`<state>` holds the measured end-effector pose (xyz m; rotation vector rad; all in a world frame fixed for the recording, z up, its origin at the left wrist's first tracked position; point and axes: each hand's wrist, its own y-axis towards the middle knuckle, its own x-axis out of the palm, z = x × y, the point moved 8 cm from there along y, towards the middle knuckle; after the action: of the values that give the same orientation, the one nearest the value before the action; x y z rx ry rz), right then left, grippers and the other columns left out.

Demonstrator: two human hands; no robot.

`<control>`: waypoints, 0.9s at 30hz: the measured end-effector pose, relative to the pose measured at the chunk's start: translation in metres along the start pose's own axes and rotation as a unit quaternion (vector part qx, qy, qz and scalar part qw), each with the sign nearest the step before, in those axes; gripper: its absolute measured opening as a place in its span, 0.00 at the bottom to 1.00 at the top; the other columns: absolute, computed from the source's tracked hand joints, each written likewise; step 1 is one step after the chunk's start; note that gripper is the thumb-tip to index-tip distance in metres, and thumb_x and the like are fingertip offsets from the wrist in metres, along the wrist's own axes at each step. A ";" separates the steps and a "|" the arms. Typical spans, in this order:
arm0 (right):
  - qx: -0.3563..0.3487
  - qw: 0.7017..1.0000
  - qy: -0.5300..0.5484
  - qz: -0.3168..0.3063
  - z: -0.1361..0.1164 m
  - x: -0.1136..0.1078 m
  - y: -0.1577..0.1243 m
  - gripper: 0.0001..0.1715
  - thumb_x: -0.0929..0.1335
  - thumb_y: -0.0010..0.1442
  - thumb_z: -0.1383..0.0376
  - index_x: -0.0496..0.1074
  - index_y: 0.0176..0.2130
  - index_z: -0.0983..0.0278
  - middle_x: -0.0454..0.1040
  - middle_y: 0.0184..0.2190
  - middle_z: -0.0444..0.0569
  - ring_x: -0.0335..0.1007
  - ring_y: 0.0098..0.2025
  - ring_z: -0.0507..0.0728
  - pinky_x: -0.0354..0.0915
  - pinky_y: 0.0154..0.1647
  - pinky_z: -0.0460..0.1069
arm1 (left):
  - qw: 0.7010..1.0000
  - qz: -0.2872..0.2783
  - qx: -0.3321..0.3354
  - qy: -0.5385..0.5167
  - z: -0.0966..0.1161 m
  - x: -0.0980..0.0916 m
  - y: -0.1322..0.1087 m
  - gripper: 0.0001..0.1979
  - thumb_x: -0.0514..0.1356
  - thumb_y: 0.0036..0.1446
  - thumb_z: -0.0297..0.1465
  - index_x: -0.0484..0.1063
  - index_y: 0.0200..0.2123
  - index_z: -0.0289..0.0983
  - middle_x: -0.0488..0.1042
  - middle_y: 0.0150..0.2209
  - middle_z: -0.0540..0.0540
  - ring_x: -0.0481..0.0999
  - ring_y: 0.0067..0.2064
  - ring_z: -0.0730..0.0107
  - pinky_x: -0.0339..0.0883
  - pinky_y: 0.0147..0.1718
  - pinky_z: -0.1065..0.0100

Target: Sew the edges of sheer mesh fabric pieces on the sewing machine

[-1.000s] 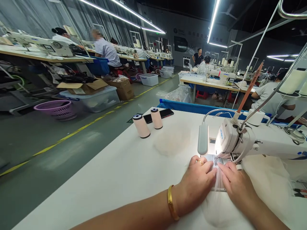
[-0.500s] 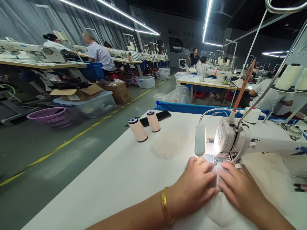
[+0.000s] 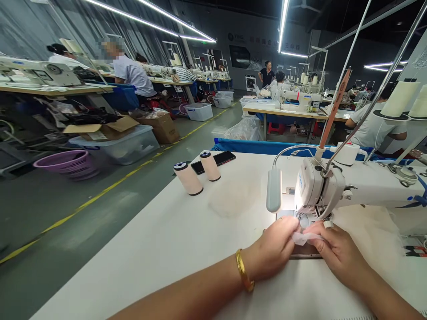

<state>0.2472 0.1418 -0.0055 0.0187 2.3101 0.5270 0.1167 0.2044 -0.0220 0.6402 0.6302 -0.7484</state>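
Observation:
Just in front of the needle area of a white sewing machine, both hands hold a small piece of sheer white fabric. My left hand, below a gold bracelet on the wrist, is closed on the fabric's left side. My right hand pinches the right side between thumb and fingers. The fabric is bunched between them, close to the presser foot, and its far end is hidden by the fingers. A pale sheer fabric piece lies flat on the table to the left. More sheer fabric lies right of my right hand.
Two thread spools and a black phone sit at the table's far left. A grey lamp hangs left of the machine head. Red-handled snips lie at the right. Co-workers sit at other machines beyond the aisle.
My hands have gone from lying flattened over the fabric to gripping it bunched up between the fingers. The fabric that hung toward me is gathered up, baring the machine plate's front edge. The view shifted slightly.

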 end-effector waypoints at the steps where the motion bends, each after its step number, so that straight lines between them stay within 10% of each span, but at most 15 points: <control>1: 0.017 1.000 0.013 0.018 0.001 -0.001 0.001 0.19 0.61 0.77 0.59 0.78 0.42 0.57 0.82 0.39 0.47 0.77 0.41 0.59 0.73 0.44 0.51 | 1.000 -0.004 -0.014 0.003 -0.002 0.001 0.003 0.06 0.51 0.60 0.23 0.60 0.34 0.41 0.70 0.33 0.50 0.68 0.34 0.67 0.66 0.33 0.67; 15: 0.106 0.986 0.079 0.104 0.017 -0.001 0.004 0.34 0.62 0.74 0.43 0.67 0.25 0.60 0.67 0.20 0.42 0.65 0.24 0.55 0.66 0.27 0.47 | 0.999 0.033 -0.007 -0.015 -0.011 0.004 0.014 0.08 0.60 0.55 0.22 0.69 0.25 0.37 0.71 0.31 0.50 0.73 0.34 0.68 0.65 0.33 0.69; 27: 0.056 0.998 0.029 0.010 0.008 0.004 0.000 0.27 0.59 0.79 0.53 0.70 0.31 0.60 0.72 0.26 0.42 0.67 0.28 0.53 0.61 0.31 0.47 | 0.998 0.027 0.059 -0.019 0.002 0.001 0.004 0.16 0.64 0.61 0.28 0.67 0.21 0.36 0.68 0.28 0.51 0.68 0.32 0.71 0.60 0.32 0.69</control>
<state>0.2500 0.1452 -0.0133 0.0819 2.3963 0.4139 0.1215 0.2049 -0.0203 0.7473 0.5350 -0.7500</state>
